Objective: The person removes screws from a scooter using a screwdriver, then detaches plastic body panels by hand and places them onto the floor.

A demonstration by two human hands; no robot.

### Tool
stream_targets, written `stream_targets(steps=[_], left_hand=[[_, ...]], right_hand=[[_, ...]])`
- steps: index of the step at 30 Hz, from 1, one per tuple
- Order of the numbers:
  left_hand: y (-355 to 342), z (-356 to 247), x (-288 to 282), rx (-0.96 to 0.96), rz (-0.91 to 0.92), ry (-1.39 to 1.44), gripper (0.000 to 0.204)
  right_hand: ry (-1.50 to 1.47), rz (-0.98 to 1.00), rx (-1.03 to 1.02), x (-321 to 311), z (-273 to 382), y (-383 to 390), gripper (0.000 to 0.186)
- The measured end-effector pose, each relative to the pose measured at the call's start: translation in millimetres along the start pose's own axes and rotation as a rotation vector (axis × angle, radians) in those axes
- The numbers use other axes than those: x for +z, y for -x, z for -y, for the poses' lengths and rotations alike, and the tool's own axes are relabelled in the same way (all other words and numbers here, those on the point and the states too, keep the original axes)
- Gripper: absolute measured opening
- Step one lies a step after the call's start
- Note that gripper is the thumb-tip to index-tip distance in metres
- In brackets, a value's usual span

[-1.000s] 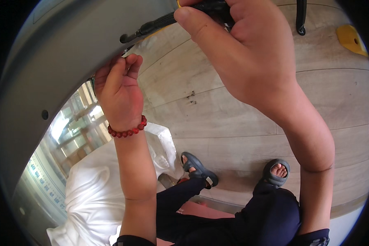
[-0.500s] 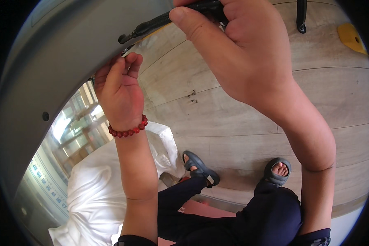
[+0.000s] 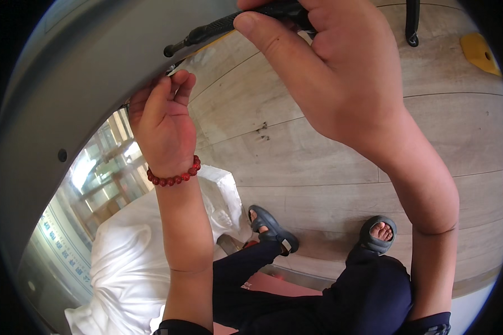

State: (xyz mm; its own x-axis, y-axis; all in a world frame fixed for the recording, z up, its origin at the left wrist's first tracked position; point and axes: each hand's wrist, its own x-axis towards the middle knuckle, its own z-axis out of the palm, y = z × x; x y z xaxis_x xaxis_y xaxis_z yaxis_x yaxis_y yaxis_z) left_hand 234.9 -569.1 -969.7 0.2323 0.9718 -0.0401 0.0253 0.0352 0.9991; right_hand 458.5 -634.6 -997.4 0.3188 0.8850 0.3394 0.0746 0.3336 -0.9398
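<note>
My right hand (image 3: pixel 341 67) is closed round a slim black screwdriver (image 3: pixel 215 30) with a knurled grip. Its far end meets the face of a large grey panel (image 3: pixel 112 44) close to the panel's curved edge. The top of the picture cuts off some of that hand's fingers. Lower and to the left, my left hand (image 3: pixel 170 123) is raised palm toward me, a red bead bracelet (image 3: pixel 173 180) at its wrist. Its thumb and fingertips press together at the panel's edge, beside a small shiny metal part (image 3: pixel 172 68); what they grip is hidden.
A white draped sculpture (image 3: pixel 131 251) stands below my left forearm, next to a reflective glass surface (image 3: pixel 61 245). A yellow piece (image 3: pixel 480 53) and a black leg-like post (image 3: pixel 412 22) rest on the wood-plank floor (image 3: pixel 313 162). A dark round hole (image 3: pixel 62 155) marks the panel.
My right hand and the screwdriver have shifted very slightly to the right. The left hand stays in place at the panel's edge.
</note>
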Motion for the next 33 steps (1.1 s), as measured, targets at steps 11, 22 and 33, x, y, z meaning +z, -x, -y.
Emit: stream_targets(steps=[11, 22, 33], left_hand=[[-0.8, -3.6, 4.1, -0.012, -0.062, -0.025, 0.019], [-0.6, -4.3, 4.2, -0.014, -0.058, -0.025, 0.018], [-0.2, -4.3, 2.7, -0.029, -0.056, 0.002, 0.018]], right_hand=[[0.016, 0.031, -0.318, 5.6, -18.4, 0.1, 0.01], [0.246, 0.09, -0.285, 1.2, -3.3, 1.5, 0.008], [0.277, 0.137, -0.399, -6.7, -6.7, 3.1, 0.012]])
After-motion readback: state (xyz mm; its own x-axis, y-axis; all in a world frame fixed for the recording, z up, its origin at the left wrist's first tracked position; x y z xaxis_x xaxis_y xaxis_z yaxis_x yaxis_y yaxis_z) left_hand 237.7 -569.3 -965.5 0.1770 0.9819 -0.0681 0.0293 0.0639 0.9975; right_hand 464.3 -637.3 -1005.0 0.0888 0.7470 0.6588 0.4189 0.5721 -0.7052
